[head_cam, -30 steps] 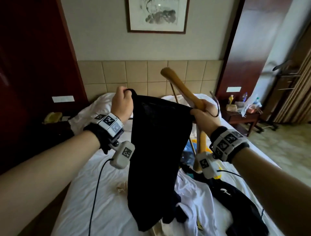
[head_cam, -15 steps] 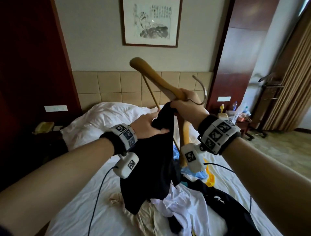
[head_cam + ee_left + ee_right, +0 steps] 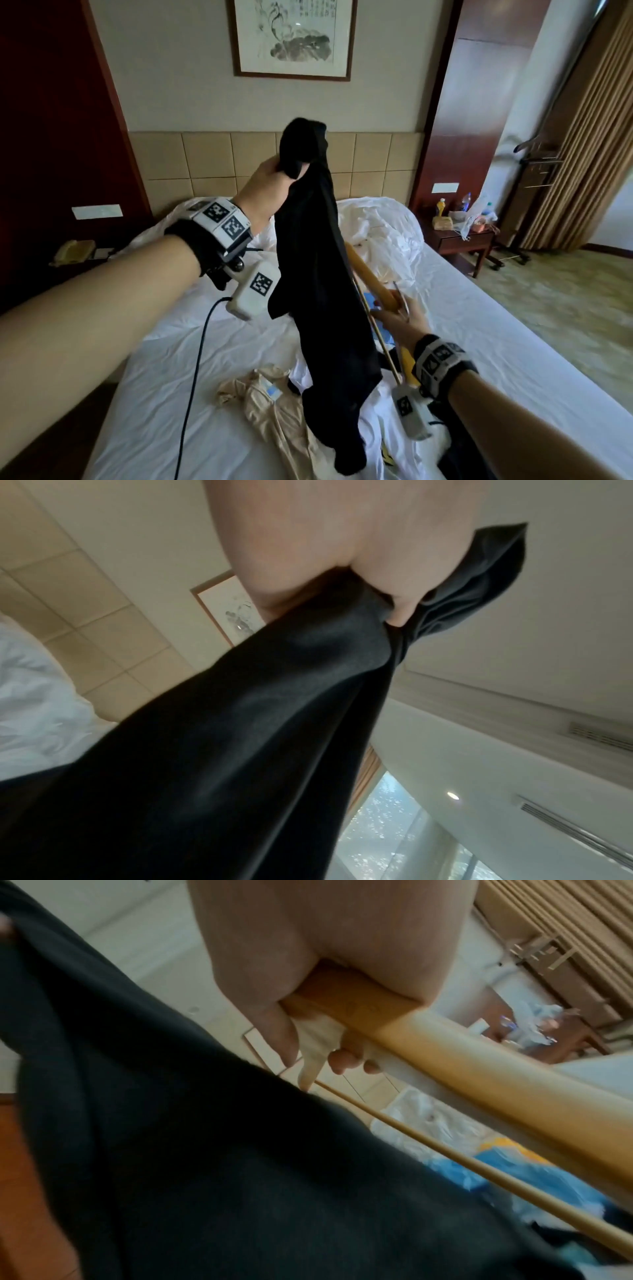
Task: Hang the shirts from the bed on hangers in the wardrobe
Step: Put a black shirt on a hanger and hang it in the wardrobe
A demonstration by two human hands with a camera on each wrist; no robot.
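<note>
Dangling black shirt [image 3: 322, 274] bunched in left grip [image 3: 267, 192], screening wooden hanger [image 3: 371, 277] clasped by right grip [image 3: 399, 317], beige garment [image 3: 274, 407] on bed [image 3: 479, 325]

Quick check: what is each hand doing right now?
Left hand: grips the black shirt, held up.
Right hand: holds the wooden hanger.

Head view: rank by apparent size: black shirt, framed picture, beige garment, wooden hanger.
1. black shirt, nearest the camera, so inflated
2. framed picture, top cropped
3. beige garment
4. wooden hanger, mostly hidden behind the shirt, so unsure
</note>
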